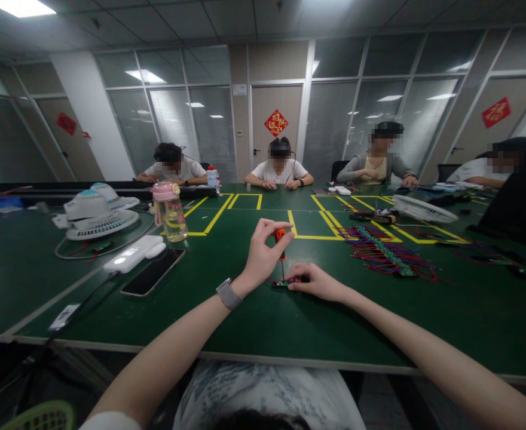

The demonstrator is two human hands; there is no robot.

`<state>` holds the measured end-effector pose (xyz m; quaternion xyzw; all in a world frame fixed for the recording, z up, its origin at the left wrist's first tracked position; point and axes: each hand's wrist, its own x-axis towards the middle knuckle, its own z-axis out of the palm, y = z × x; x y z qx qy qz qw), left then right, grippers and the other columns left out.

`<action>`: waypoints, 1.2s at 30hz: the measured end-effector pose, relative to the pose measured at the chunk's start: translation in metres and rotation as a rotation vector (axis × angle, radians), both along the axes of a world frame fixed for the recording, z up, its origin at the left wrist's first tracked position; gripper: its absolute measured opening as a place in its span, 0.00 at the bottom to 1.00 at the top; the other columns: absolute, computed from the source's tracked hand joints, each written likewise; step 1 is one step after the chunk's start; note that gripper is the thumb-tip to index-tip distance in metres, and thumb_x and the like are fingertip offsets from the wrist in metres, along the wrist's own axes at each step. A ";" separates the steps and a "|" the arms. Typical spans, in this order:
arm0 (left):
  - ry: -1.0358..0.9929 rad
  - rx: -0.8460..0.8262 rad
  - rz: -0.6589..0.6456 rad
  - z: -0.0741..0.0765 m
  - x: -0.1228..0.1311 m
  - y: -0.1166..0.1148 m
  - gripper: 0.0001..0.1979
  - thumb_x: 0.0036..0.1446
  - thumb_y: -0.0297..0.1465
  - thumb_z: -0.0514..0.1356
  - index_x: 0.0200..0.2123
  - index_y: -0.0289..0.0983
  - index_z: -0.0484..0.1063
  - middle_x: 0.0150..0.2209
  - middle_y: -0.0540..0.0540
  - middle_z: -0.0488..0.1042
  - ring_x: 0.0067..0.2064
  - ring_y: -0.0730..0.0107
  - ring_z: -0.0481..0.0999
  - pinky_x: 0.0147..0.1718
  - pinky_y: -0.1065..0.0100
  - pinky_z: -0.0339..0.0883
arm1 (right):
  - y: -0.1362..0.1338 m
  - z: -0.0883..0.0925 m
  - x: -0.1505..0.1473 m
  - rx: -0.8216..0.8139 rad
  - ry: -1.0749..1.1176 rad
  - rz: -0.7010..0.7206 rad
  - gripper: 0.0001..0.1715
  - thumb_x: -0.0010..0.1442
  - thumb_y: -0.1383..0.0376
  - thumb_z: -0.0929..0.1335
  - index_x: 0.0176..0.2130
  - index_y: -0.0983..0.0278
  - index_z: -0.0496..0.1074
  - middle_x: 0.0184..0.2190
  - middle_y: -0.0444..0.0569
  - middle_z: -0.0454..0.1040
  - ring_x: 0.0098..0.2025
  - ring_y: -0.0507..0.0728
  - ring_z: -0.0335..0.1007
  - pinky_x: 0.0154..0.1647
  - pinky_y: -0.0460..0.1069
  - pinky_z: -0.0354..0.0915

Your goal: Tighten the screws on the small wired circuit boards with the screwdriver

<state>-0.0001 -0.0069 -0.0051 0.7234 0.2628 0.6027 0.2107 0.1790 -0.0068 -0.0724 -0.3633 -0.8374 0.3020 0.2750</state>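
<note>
A slipping tip or a shifting board is the main hazard

The small green rectangular circuit board lies flat on the dark green tabletop, in front of the person, and serves as the landmark here. Directly above it stands a slim orange-and-black-handled screwdriver, nearly upright, its thin metal shaft running down to the board; whether the tip is properly seated is too small to tell. The left hand has its thumb and fingers curled about the handle. The right hand, just beside the board's right end, holds that end in a narrow pinch.

The likeliest trouble, as I judge it, is the tip skating off: if the handle leans or the push comes off-axis, the metal could scratch the board or jab the right fingertips close by. A slack right pinch might let the board turn or slide on the smooth surface under twisting force.

To the right of the board and beyond it lies a row of green boards with red and blue wires, and to its left a black flat smartphone; both sit well apart, so a small slip should miss them.
</note>
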 end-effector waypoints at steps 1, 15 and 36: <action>0.008 -0.006 -0.012 0.000 0.000 0.000 0.11 0.59 0.34 0.57 0.43 0.39 0.75 0.42 0.45 0.69 0.41 0.71 0.71 0.42 0.69 0.66 | 0.000 0.000 0.000 0.002 0.000 0.000 0.15 0.57 0.59 0.69 0.42 0.64 0.78 0.34 0.49 0.72 0.35 0.54 0.67 0.40 0.50 0.64; 0.007 0.025 -0.028 0.001 0.000 -0.002 0.11 0.58 0.32 0.58 0.44 0.39 0.74 0.40 0.45 0.73 0.42 0.68 0.72 0.44 0.67 0.65 | -0.001 0.001 0.000 0.002 -0.004 -0.008 0.15 0.56 0.59 0.69 0.42 0.63 0.78 0.34 0.49 0.72 0.34 0.54 0.66 0.38 0.49 0.64; 0.006 -0.020 -0.177 0.001 0.001 -0.001 0.17 0.63 0.30 0.50 0.54 0.40 0.68 0.50 0.43 0.72 0.51 0.67 0.70 0.51 0.64 0.63 | 0.001 -0.002 0.001 -0.001 0.010 -0.004 0.16 0.56 0.58 0.69 0.41 0.64 0.78 0.34 0.49 0.71 0.33 0.53 0.66 0.37 0.49 0.64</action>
